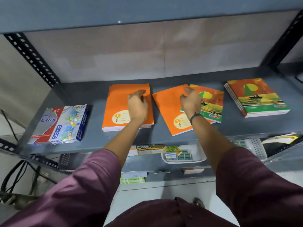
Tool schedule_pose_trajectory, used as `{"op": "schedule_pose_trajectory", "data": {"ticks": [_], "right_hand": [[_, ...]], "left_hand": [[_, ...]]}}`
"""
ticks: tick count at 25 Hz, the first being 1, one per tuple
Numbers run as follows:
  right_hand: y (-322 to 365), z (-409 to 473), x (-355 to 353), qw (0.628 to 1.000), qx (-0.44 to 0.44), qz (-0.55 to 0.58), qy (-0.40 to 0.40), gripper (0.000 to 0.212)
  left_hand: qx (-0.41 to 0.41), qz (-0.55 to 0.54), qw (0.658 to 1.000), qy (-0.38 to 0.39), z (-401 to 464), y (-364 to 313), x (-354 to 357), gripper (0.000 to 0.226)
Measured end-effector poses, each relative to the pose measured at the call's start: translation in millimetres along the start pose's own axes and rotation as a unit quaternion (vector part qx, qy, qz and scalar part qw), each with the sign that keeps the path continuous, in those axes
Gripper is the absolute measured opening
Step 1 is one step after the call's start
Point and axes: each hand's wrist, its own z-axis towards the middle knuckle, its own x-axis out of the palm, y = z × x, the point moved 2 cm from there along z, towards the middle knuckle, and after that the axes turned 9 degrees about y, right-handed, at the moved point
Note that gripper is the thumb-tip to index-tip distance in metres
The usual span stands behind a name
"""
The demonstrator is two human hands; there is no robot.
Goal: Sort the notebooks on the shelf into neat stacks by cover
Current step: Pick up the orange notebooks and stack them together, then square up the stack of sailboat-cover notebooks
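A stack of orange notebooks (116, 105) lies at the middle left of the grey shelf (91, 145). My left hand (137, 105) hovers just over its right half, fingers loosely curled, holding nothing. A single tilted orange notebook (168, 108) lies to the right, partly under a sailboat-cover notebook (211, 102). My right hand (190, 100) sits where these two overlap, fingers bent at the sailboat cover's left edge; whether it grips is unclear. A neat stack of sailboat-cover notebooks (257, 97) rests at the far right.
Boxes of oil pastels and a Softek pack (60, 123) lie at the shelf's left end. Perforated black uprights (31, 56) frame the shelf. A lower shelf holds a white tray of small packets (182, 155) and papers. Cables hang at the lower left.
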Motion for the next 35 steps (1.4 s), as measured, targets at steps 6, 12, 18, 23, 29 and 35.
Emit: {"op": "schedule_pose_trajectory", "data": {"ticks": [6,12,18,23,29,35], "right_hand": [[-81,1,-71,0.982,0.162,-0.068,-0.064,0.037],[-96,20,-78,0.994,0.107,0.017,-0.011,0.031],[-95,46,-103,0.993,0.055,0.093,0.040,0.050],[-113,81,-174,0.999,0.013,0.047,0.002,0.055],[-170,107,-244,0.999,0.045,0.011,-0.022,0.057],[-198,111,-249,0.999,0.040,0.000,0.022,0.056]], "left_hand": [[0.030,-0.011,0.967,0.252,-17,-70,104,0.038],[-0.103,-0.049,0.971,0.208,-12,-86,139,0.032],[-0.242,-0.251,0.937,0.035,-31,-94,147,0.039],[-0.199,-0.349,0.914,0.045,-25,-167,188,0.026],[-0.203,-0.330,0.914,0.122,-49,-219,256,0.028],[-0.208,-0.302,0.922,0.129,-63,-220,276,0.027]]}}
